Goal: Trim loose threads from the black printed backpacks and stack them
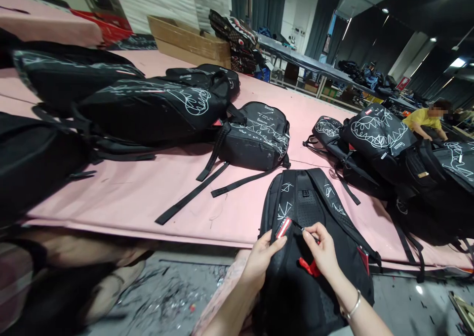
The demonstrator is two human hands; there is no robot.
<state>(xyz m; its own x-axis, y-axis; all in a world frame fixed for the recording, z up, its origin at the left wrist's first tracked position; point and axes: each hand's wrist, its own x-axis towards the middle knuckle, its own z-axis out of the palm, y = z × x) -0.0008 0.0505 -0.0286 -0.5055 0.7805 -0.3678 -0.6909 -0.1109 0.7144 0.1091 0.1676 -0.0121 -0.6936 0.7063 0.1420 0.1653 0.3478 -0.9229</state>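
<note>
A black backpack (296, 286) lies back side up at the table's front edge, with white scribbled marks on its shoulder straps. My left hand (261, 257) is closed on one shoulder strap (283, 212), its thumb beside a red and white label (284, 228). In my right hand (323, 251), fingers pinch a slim dark pointed tool (297, 225) whose tip reaches close to the label. Its exact kind is hard to tell. Something red (309, 267) shows under the right hand, partly hidden by it.
A smaller black backpack (255, 133) lies beyond, its straps trailing over the pink table (177, 178). Large black bags (148, 108) lie to the left, more bags (381, 128) to the right. Another person's arm (74, 257) is at lower left; a person in yellow (422, 121) works at far right.
</note>
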